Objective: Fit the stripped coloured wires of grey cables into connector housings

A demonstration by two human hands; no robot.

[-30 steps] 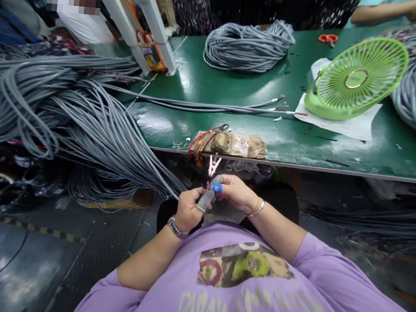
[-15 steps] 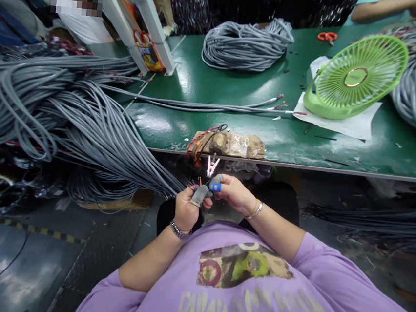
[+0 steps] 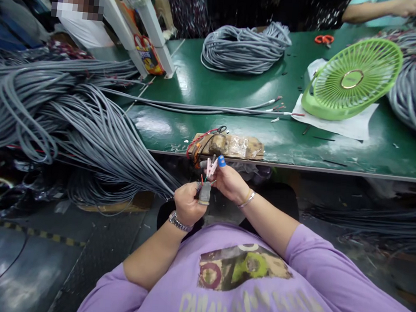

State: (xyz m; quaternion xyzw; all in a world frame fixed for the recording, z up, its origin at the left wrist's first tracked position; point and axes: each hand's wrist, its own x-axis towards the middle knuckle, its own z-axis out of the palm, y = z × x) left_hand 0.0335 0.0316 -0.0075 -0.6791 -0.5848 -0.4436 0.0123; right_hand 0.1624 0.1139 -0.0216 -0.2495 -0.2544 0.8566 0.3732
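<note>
My left hand [image 3: 188, 204] is closed around the end of a grey cable [image 3: 170, 190], and thin coloured wires [image 3: 203, 179] stick up from its grip. A grey cover [image 3: 205, 193] that looks like a finger cot sits at its thumb. My right hand [image 3: 232, 184], with a blue band on one digit, has its fingers closed about a pale pink clip [image 3: 211, 168] at the table's front edge. The clip hangs just below a wooden block [image 3: 247, 147] that has red and black wires at its left end. The wire tips are close beneath the clip.
A large heap of grey cables [image 3: 61, 107] covers the left side. On the green table [image 3: 185, 87] are a coiled cable bundle [image 3: 244, 49], a green fan [image 3: 353, 79], orange-handled scissors [image 3: 324, 39] and stripped cables [image 3: 212, 110]. A co-worker's arm [image 3: 376, 13] reaches in at upper right.
My right hand has moved up from the wires to the pink clip. My left hand has shifted slightly right with the cable end, its grey-covered thumb turned more upright.
</note>
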